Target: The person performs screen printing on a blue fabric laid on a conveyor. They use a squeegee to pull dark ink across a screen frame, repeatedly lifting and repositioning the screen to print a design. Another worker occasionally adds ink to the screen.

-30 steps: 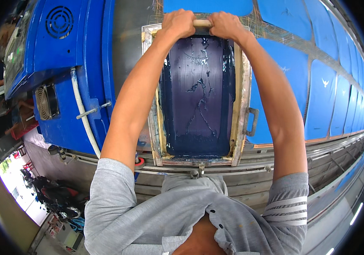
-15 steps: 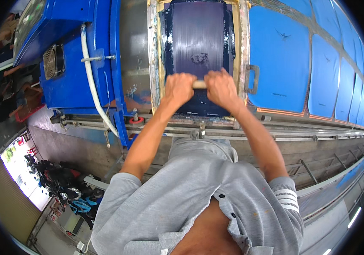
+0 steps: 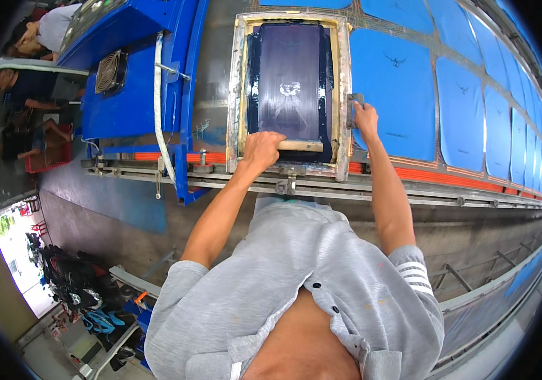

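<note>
A wood-rimmed printing screen [image 3: 345,76] lies before me, its mesh [image 3: 290,69] coated with dark blue-purple ink. At the near end of the mesh sits a squeegee [image 3: 306,146] with a pale wooden grip. My left hand [image 3: 261,151] is closed round the left end of that grip. On the right side of the screen, my right hand [image 3: 366,119] is closed on a dark metal handle [image 3: 353,104] fixed to the rim. Blue sheets [image 3: 392,95] with small dark prints lie flat just right of the screen.
At the left stands a blue machine [image 3: 133,88] with a round fan and a white hose [image 3: 159,95]. A metal rail [image 3: 423,192] runs along the table's near edge. Other people [image 3: 30,88] are at the far left by a red crate [image 3: 49,157]. Parked motorbikes [image 3: 68,272] stand lower left.
My right hand has let go of the squeegee and taken hold of the screen's side handle. My left hand still grips the squeegee. The surroundings have shifted in the picture.
</note>
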A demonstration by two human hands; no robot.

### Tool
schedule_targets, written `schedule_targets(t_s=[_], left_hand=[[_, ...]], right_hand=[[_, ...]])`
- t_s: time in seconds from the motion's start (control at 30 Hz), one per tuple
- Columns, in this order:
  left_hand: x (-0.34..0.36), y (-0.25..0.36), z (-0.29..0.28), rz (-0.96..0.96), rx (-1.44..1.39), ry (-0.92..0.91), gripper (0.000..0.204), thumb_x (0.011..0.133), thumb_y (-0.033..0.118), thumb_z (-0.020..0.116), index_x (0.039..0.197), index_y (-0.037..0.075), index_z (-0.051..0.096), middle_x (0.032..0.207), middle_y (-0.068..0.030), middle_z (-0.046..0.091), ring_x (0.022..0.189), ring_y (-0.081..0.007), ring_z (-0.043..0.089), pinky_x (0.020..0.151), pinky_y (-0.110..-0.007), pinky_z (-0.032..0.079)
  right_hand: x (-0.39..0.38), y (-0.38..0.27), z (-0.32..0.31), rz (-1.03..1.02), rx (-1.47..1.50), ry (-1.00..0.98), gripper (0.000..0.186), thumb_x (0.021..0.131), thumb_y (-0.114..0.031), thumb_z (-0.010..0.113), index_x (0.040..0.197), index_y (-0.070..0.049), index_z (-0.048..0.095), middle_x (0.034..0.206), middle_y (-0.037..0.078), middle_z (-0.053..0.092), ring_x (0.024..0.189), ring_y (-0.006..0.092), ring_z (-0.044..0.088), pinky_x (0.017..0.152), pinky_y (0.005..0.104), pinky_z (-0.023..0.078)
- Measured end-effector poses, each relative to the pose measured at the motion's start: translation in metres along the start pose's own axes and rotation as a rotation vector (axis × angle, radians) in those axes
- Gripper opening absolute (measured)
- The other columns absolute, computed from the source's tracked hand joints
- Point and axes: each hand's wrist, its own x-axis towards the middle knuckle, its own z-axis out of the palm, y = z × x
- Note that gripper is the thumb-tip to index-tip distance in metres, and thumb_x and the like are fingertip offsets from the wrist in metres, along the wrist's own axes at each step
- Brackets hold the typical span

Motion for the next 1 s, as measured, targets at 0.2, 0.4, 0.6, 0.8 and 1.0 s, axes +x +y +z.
schedule_targets(t_s=[0.2, 0.4, 0.6, 0.8, 1.0], left_hand=[[-0.047, 0.007, 0.006, -0.054, -0.045, 0.025, 0.037, 0.069, -0.003, 0.061, 0.1, 0.01, 0.076, 0.104, -0.0096, 0.074, 0.093, -0.0302, 0.071, 0.076, -0.04, 0.057], [-0.056, -0.002, 0.024, 0.108, -0.038, 0.201, 0.041, 0.068, -0.003, 0.063, 0.106, 0.008, 0.073, 0.107, -0.0099, 0.073, 0.103, -0.0271, 0.069, 0.087, -0.04, 0.054], [-0.011, -0.024, 0.034, 0.192, 0.062, 0.279, 0.043, 0.073, 0.0, 0.061, 0.115, 0.005, 0.067, 0.118, -0.0101, 0.07, 0.114, -0.0263, 0.064, 0.093, -0.041, 0.05], [0.118, -0.072, 0.026, 0.227, 0.101, 0.408, 0.038, 0.079, 0.0, 0.056, 0.114, 0.006, 0.069, 0.12, -0.0101, 0.069, 0.116, -0.0268, 0.064, 0.095, -0.043, 0.05], [0.251, -0.112, -0.003, 0.239, 0.074, 0.494, 0.042, 0.071, -0.005, 0.061, 0.111, 0.007, 0.071, 0.114, -0.0106, 0.071, 0.111, -0.0279, 0.066, 0.092, -0.042, 0.052]], right_hand=[[-0.009, -0.032, -0.027, 0.173, 0.275, -0.21, 0.035, 0.089, -0.031, 0.065, 0.08, 0.002, 0.066, 0.071, 0.014, 0.064, 0.066, 0.025, 0.06, 0.065, 0.0414, 0.047], [-0.01, -0.035, -0.035, 0.108, 0.234, -0.211, 0.033, 0.09, -0.026, 0.066, 0.074, 0.003, 0.063, 0.063, 0.01, 0.059, 0.058, 0.0173, 0.055, 0.056, 0.036, 0.043], [-0.01, -0.03, -0.031, 0.15, 0.313, -0.241, 0.034, 0.091, -0.025, 0.064, 0.071, 0.002, 0.06, 0.061, 0.008, 0.057, 0.056, 0.0159, 0.053, 0.054, 0.0351, 0.042], [-0.013, -0.033, -0.034, 0.2, 0.341, -0.265, 0.036, 0.092, -0.025, 0.063, 0.07, 0.002, 0.056, 0.06, 0.01, 0.057, 0.056, 0.0173, 0.052, 0.054, 0.0372, 0.042], [-0.018, -0.042, -0.038, 0.278, 0.377, -0.266, 0.036, 0.092, -0.021, 0.064, 0.065, -0.004, 0.048, 0.057, 0.005, 0.05, 0.054, 0.0125, 0.046, 0.051, 0.0344, 0.037]])
